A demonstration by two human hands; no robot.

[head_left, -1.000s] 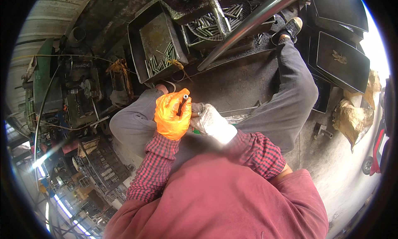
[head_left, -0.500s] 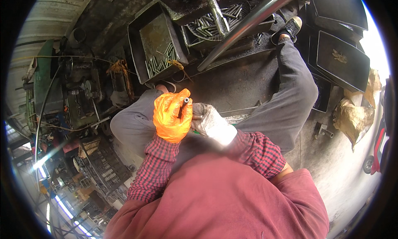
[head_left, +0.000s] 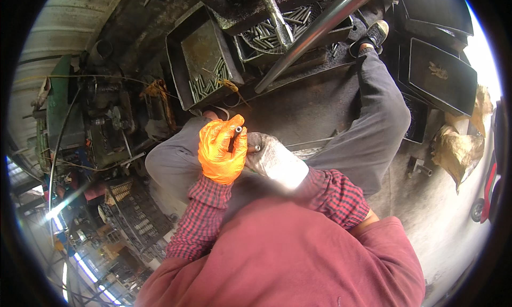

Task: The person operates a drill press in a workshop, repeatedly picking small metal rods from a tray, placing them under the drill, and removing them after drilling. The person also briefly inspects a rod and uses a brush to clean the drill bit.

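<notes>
My left hand [head_left: 220,150], in an orange rubber glove, pinches a small metal tube [head_left: 238,129] between thumb and fingers. The tube's round end, with a dark hole in it, faces up. Close against it, my right hand [head_left: 272,159] wears a whitish work glove, grimy at the fingers. Its fingers are curled around a second small metal tube [head_left: 257,148], of which only the end shows. Both hands are over my lap, between my spread knees. Most of each tube is hidden by the gloves.
Ahead stands a metal bin [head_left: 200,46] with several loose metal pins [head_left: 210,80] at its near end. Beside it, another tray of pins [head_left: 264,35] sits under a slanting steel bar [head_left: 314,38]. Dark trays [head_left: 440,75] lie at right; machinery [head_left: 106,115] stands at left.
In my right hand, the end of the second tube now shows between the fingers. Both hands have stayed nearly in place; the left still holds its tube.
</notes>
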